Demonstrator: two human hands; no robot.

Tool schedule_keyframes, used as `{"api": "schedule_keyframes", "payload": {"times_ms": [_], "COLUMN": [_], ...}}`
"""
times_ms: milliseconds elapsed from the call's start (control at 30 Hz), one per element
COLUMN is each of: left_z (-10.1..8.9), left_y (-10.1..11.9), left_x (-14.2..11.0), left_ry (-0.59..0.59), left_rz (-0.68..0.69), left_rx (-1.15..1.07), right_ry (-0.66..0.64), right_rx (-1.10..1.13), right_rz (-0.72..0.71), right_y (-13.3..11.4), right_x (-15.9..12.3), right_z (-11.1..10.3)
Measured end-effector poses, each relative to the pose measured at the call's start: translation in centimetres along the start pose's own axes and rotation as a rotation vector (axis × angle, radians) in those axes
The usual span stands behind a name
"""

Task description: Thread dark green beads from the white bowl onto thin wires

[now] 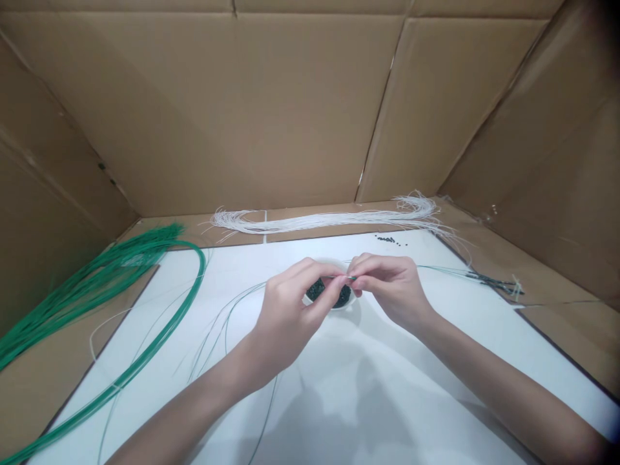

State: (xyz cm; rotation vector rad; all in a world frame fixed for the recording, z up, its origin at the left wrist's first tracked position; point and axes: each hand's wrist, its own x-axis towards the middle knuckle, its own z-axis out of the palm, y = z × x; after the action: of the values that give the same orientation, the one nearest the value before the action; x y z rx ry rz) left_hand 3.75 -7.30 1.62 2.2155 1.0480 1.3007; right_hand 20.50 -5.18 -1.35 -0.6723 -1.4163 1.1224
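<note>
Over a white bowl point(357, 292), my left hand point(295, 307) and my right hand point(394, 287) meet at the fingertips. Both hands are closed in a pinch, thumb against finger. A tiny green end of a thin strand point(353, 278) shows between them; the fingers hide most of it. Inside the bowl lie many small dark green pieces point(343, 297), partly covered by my left hand. Several thin green strands point(242, 294) trail leftward from behind my left hand across the white board point(411, 400). Other thin green strands point(436, 268) run right from behind my right hand.
A thick green strand bundle point(179, 316) curves along the left side. White strands point(314, 223) lie along the back. Small dark pieces point(387, 239) are scattered behind my right hand, and dark-tipped strands point(496, 283) rest at right. Cardboard walls point(252, 110) enclose the board.
</note>
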Motion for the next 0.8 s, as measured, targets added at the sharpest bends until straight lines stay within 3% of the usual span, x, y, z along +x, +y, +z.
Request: {"api": "schedule_keyframes", "payload": {"times_ms": [533,800], "left_z": [0.8,0.9], "left_y": [-1.0,-1.0], "left_x": [-0.3,-0.5], "left_ry": [0.147,0.169], "left_rz": [0.309,0.279], "left_rx": [0.214,0.163], "right_ry": [0.094,0.078], "right_rx": [-0.133,-0.079], "right_rz": [-0.040,0.014], "right_y": [-0.7,-0.5], "right_x": [-0.1,-0.4], "right_z": [0.6,0.7]}}
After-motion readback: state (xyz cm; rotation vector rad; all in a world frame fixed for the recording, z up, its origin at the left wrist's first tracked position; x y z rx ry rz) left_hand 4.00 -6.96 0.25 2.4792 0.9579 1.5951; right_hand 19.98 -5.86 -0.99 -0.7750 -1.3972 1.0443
